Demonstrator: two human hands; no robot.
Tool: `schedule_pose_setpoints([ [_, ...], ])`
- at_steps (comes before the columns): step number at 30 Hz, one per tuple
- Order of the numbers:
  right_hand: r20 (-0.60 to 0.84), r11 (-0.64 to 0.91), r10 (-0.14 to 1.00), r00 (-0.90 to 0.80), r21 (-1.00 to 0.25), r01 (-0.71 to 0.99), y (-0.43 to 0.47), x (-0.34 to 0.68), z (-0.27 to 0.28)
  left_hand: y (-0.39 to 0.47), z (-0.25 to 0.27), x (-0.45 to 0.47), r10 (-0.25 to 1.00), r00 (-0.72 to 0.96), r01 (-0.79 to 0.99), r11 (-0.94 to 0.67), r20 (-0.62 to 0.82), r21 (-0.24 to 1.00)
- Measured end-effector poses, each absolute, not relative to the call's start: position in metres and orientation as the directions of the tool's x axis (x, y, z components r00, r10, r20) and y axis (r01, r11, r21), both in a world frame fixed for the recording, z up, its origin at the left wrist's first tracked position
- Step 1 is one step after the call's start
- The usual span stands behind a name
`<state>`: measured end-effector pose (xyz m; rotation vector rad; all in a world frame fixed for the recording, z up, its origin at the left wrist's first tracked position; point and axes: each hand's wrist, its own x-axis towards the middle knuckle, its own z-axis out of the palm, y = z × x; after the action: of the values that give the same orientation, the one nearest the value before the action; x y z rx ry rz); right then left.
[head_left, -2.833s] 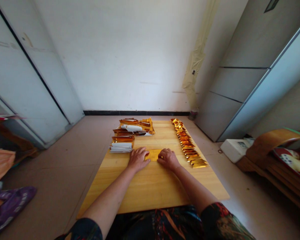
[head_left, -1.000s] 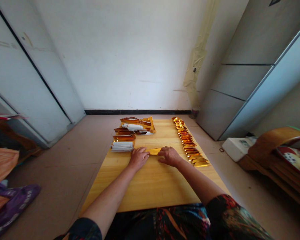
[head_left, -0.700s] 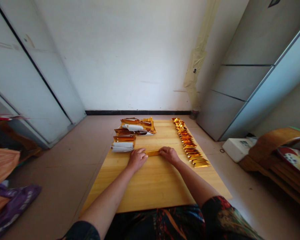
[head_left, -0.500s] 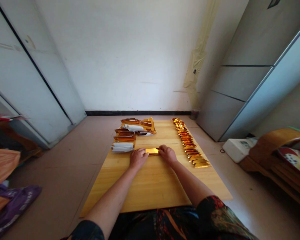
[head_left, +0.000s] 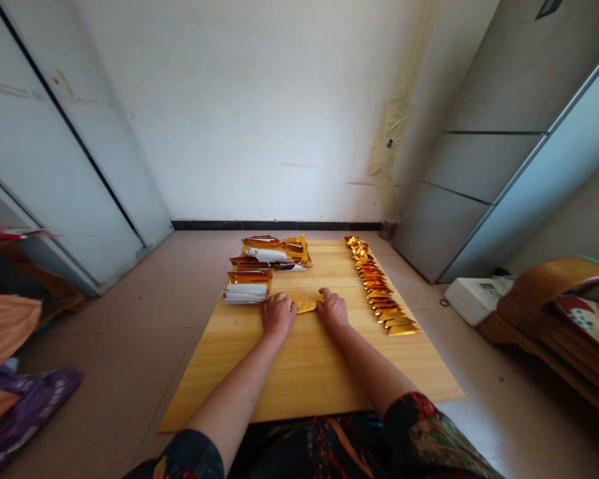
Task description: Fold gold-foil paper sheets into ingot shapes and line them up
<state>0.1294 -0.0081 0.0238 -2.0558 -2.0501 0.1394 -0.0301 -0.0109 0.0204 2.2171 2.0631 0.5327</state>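
Observation:
A folded strip of gold foil paper [head_left: 307,306] lies across the middle of the wooden board, one end under each hand. My left hand [head_left: 278,313] is closed on its left end. The right end is gripped by my right hand [head_left: 332,310], fingers bent over it. To the left of my left hand is a stack of flat paper sheets [head_left: 246,293], white side up. Behind it sit more gold foil sheets [head_left: 249,275]. A long row of folded gold foil pieces [head_left: 383,298] runs down the board's right side.
The wooden board [head_left: 219,379] reaches close to my lap. Beyond it stands a white wall [head_left: 259,133]. A grey fridge [head_left: 459,199] and a white box [head_left: 472,299] are on the right. At left, a purple bag [head_left: 40,406] lies near a cabinet [head_left: 80,133].
The foil strip has tilted and looks narrower between my hands. My right hand has shifted slightly left, its fingers now bent over the strip's end; my left hand has turned a little.

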Motion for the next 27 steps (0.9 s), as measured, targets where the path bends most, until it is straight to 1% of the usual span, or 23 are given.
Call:
schedule_pose_setpoints([
  [6, 0.102, 0.02, 0.995, 0.004, -0.231, 0.973, -0.0071, 0.1295, 0.0234, -0.0126, 0.0195, -0.0291, 0.974, 0.054, 0.968, -0.105, 0.221, 0.227],
  [12, 0.104, -0.003, 0.994, 0.029, -0.24, 0.971, -0.0065, 0.127, 0.0242, -0.0129, 0.0174, -0.0288, 0.971, 0.055, 0.97, -0.107, 0.232, 0.218],
  [18, 0.133, 0.007, 0.991, 0.02, -0.198, 0.98, -0.0071, 0.1252, 0.0209, -0.0132, 0.0188, -0.0284, 0.974, 0.066, 0.969, -0.114, 0.215, 0.22],
  [23, 0.166, 0.059, 0.986, -0.033, -0.154, 0.986, -0.0097, 0.1279, 0.0182, -0.0165, 0.022, -0.0278, 0.971, 0.069, 0.966, -0.122, 0.228, 0.229],
  [25, 0.169, 0.078, 0.984, -0.054, -0.143, 0.987, -0.0104, 0.1295, 0.0182, -0.0178, 0.0232, -0.0272, 0.959, 0.102, 0.959, -0.165, 0.263, 0.231],
  [27, 0.169, 0.103, 0.983, -0.078, -0.146, 0.984, -0.0108, 0.1316, 0.0196, -0.0186, 0.0241, -0.0268, 0.937, 0.182, 0.944, -0.252, 0.298, 0.215],
])
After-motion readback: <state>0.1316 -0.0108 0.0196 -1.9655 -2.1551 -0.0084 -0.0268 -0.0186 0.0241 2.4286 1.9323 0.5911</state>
